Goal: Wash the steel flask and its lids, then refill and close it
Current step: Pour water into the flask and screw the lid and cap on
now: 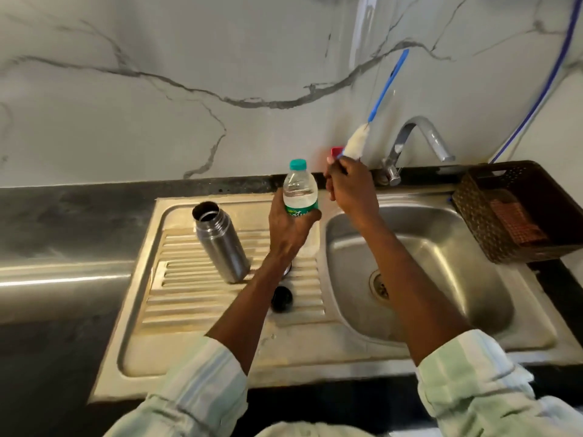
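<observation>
- Steel flask (220, 242), a brushed cylinder with its mouth uncapped, stands upright on the ribbed draining board (176, 298) of the stainless sink unit, left of both hands.
- Round black lid (281, 298) lies on the same ribs, just right of the flask's base and partly under the left forearm.
- Left hand (288, 227) grips a small clear plastic water bottle (299, 190) with a teal cap and green label, fingers curled round its lower half, holding it upright above the board.
- Right hand (351, 187) pinches a long bottle brush (380, 99) with a blue handle and white bristle head, which points up towards the marble wall; something red (337, 150) shows just behind the fingers, too hidden to name.
- Curved chrome tap (419, 138) stands behind the steel basin (419, 263).
- Dark brown woven plastic basket (482, 212) sits at the basin's right edge.
</observation>
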The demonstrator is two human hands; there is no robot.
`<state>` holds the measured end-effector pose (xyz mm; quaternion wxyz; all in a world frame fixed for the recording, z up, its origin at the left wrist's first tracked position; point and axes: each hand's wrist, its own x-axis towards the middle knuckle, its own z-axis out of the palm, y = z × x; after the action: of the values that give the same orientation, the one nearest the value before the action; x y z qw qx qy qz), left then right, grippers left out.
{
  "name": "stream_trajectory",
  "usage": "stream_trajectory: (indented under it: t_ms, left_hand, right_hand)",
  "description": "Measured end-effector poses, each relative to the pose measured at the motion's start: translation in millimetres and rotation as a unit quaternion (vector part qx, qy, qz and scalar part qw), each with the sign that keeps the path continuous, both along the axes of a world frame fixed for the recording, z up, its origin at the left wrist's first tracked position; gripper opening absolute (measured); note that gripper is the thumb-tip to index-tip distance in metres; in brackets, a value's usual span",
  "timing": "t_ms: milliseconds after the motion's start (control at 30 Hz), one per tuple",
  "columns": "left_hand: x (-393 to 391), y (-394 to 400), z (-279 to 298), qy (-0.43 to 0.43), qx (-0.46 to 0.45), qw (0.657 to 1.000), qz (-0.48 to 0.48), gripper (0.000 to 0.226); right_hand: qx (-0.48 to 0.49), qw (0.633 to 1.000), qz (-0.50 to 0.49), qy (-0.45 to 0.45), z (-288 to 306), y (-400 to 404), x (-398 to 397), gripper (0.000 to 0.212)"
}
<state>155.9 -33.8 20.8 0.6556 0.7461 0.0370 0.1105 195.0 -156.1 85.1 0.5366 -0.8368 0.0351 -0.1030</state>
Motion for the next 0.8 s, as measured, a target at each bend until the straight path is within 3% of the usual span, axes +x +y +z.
stream_trajectory:
  t_ms: [167, 267, 333, 433, 633, 800]
  left_hand:
    - [-54, 14, 8, 0.013, 0.091, 0.996, -0.014, 0.058]
    - [-84, 20, 6, 0.003, 0.179, 0.984, 0.02, 0.06]
    - [-100, 24, 4, -0.007, 0.24, 0.97, 0.043, 0.066]
    - [-114, 34, 1, -0.005, 0.249, 0.967, 0.048, 0.07]
    - [-136, 73, 10, 0.024, 0.146, 0.985, -0.087, 0.065]
    - [-151, 93, 14, 0.023, 0.16, 0.982, -0.097, 0.07]
  right_hand:
    - [-0.192, 0.978, 0.068, 0.047, 30, 20, -56, 0.064]
    - [-0.357, 0.933, 0.043, 0.023, 30, 27, -83, 0.08]
    - [-0.407, 0.913, 0.023, 0.011, 28, 30, -95, 0.082]
    - [-0.41, 0.911, 0.046, 0.002, 27, 36, -107, 0.074]
    - [-0.351, 0.917, 0.176, -0.074, 21, 44, -122, 0.061]
    - [-0.328, 0.905, 0.266, -0.051, 20, 47, -130, 0.061]
